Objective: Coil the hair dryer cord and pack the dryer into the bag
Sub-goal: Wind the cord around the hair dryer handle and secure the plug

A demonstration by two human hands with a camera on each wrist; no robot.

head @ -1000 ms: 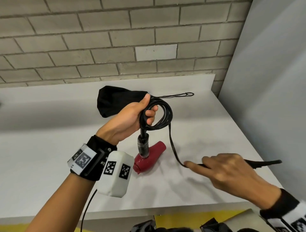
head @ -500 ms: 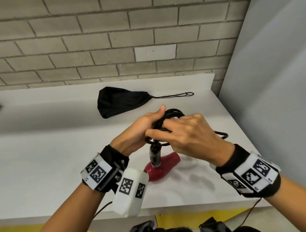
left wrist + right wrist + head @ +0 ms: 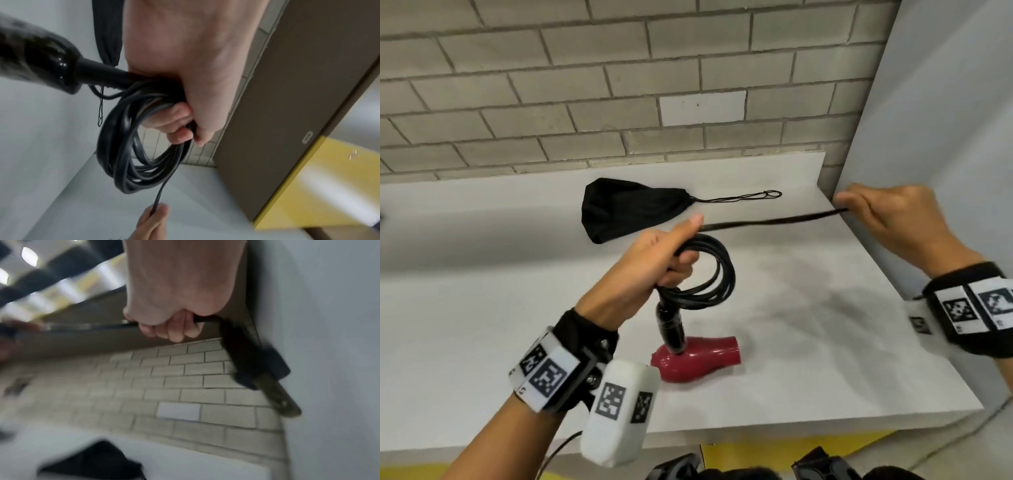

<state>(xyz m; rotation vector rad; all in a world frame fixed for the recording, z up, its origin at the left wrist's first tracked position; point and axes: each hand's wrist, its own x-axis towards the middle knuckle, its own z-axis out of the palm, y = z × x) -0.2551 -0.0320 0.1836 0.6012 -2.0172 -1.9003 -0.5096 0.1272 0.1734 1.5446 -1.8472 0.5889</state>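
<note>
The red hair dryer (image 3: pixel 698 358) lies on the white counter (image 3: pixel 808 325), its black handle (image 3: pixel 671 325) pointing up. My left hand (image 3: pixel 664 253) grips the coiled black cord (image 3: pixel 709 270) just above the handle; the coil (image 3: pixel 131 146) hangs from its curled fingers. A straight stretch of cord (image 3: pixel 774 221) runs right to my right hand (image 3: pixel 873 212), which pinches it near the plug end. In the right wrist view the plug (image 3: pixel 257 363) hangs below that hand (image 3: pixel 170 324). The black drawstring bag (image 3: pixel 626 209) lies flat behind, by the wall.
A brick wall (image 3: pixel 619 85) backs the counter. A grey panel (image 3: pixel 945 137) closes off the right side, close to my right hand. The bag's drawstring (image 3: pixel 743 197) trails right along the counter. The counter's front edge (image 3: pixel 791 428) runs below the dryer.
My right hand left the coil and pulled out to the far right, drawing the loose cord taut. My left hand kept its hold on the coil; the dryer stayed on the counter.
</note>
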